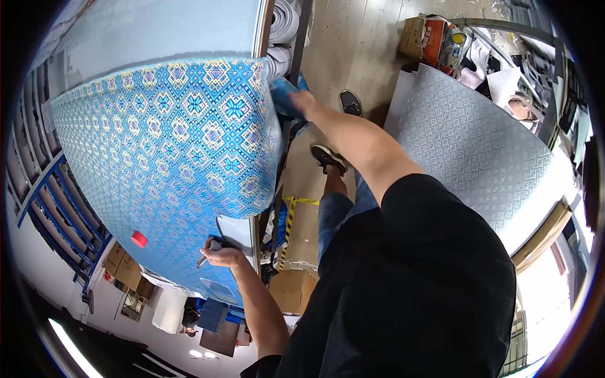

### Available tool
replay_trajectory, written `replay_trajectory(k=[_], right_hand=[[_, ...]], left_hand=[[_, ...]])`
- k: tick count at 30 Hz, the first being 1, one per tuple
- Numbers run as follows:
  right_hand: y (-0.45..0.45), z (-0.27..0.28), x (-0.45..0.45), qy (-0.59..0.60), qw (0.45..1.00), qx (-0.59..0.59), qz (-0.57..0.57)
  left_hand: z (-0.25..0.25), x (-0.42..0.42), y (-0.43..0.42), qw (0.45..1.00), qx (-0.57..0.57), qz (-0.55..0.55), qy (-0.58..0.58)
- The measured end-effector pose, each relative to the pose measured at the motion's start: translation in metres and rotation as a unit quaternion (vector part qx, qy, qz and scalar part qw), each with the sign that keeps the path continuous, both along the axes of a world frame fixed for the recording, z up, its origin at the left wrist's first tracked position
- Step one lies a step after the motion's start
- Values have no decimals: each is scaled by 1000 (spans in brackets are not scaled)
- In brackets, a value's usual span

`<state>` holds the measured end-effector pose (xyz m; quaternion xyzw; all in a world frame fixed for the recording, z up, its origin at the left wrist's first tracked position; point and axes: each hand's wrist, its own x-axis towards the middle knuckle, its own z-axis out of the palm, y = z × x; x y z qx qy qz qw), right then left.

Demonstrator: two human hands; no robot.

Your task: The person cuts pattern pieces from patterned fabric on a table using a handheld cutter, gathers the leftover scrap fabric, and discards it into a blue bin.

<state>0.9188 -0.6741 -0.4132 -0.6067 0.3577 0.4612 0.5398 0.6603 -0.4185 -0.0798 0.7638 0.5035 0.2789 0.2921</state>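
Observation:
A blue fabric [189,145] with a yellow, white and purple geometric pattern covers most of a long table. Near its close edge, my left hand [222,255] is closed around a small hand tool [202,261] with a dark rounded end and a metallic tip; its exact kind is unclear. Just beside that hand, a pale bare patch of the tabletop [236,230] shows at the fabric's edge. My right hand [302,103] reaches out over the table's side, against a hanging blue fold of cloth [283,99]. Motion smears its fingers. A red roll of tape [139,239] sits on the fabric.
White rolls [283,25] are stored under the table. Behind me, a grey patterned sheet [466,138] drapes over a surface near a cluttered bin of scraps [498,69]. A cardboard box [293,290] and yellow-black floor tape [289,230] lie by the table. Blue metal racks [63,208] stand beyond.

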Motion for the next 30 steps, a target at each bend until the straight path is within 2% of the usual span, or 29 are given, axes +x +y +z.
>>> replay_trajectory(k=[2,4,6,9,12,14,15,16,17,18,19,20,21,22,23,24,27,28,29,30], right_hand=[[-22,-14,11,15,997,-54,52],[-31,-40,12,37,996,-59,52],[-34,-79,8,6,989,-62,136],[-28,-152,-9,-32,992,-37,112],[-9,-193,-18,-61,994,-35,87],[-5,-182,-11,-40,998,-9,50],[0,-179,-9,-26,999,15,20],[10,-197,-15,-21,1000,19,13],[20,-214,-19,-72,996,-30,40],[32,-237,-28,-121,987,-78,68],[52,-263,-42,-128,991,-16,34],[77,-283,-59,-132,990,44,0],[109,-277,-82,-121,992,43,-2],[148,-247,-105,-84,971,224,-29],[183,-215,-122,-72,946,316,-18],[218,-173,-141,-76,925,371,9],[287,-66,-186,-102,892,432,81],[298,-45,-195,-105,891,431,100],[302,-32,-200,-108,894,418,117],[301,-29,-205,-113,902,395,135]], left_hand=[[-3,-6,8,1000,1,-8,-4],[-1,-4,6,1000,12,-4,14],[0,-9,9,999,33,-18,32],[-1,-13,16,1000,22,1,4],[5,0,0,998,21,62,17],[11,-10,10,1000,7,0,30],[13,-22,23,1000,-1,18,20],[11,-15,19,994,60,44,81],[14,-13,10,980,122,71,140],[12,-12,8,960,182,52,206],[11,-12,5,931,246,38,268],[14,-17,12,874,302,-82,372],[18,-25,20,852,312,-143,396],[22,-33,29,827,321,-204,414],[26,-41,36,799,329,-265,428],[17,-22,10,860,291,-180,379],[16,-31,8,872,314,-124,354],[17,-37,15,846,349,-104,390],[13,-45,24,855,358,-86,365],[13,-31,19,947,222,-25,232]])
